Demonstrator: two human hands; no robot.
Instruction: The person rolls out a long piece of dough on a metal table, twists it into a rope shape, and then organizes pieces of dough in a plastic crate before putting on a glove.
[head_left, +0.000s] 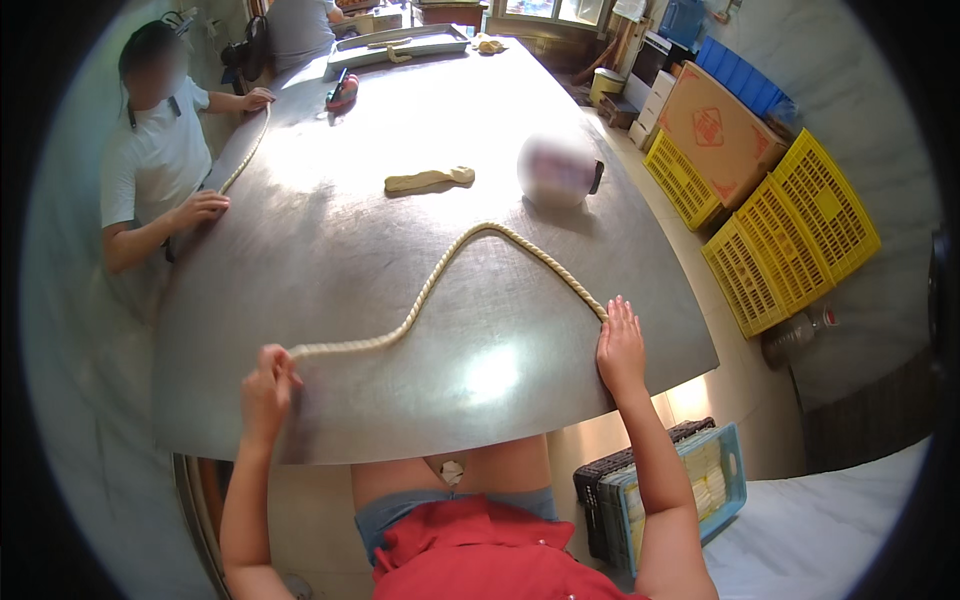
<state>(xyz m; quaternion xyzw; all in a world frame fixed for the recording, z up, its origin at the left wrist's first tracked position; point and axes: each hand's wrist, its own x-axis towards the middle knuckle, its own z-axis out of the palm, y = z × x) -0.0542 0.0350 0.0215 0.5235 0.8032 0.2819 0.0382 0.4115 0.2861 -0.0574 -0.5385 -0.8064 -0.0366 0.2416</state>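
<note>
Plainly, a twisted dough rope arches across a steel worktable between two bare hands.

Broad and bare-topped, the worktable fills the middle of the view; at its left edge a co-worker in a white top handles a second dough rope. The nearer rope bends away from the body in one tall curve, and beyond its peak lies a short, untwisted dough strip. The right hand rests palm down, fingers straight and together, the rope's right end running in at its inner side. The left hand is curled, its thumb and fingertips pinching the rope's left end.
</note>
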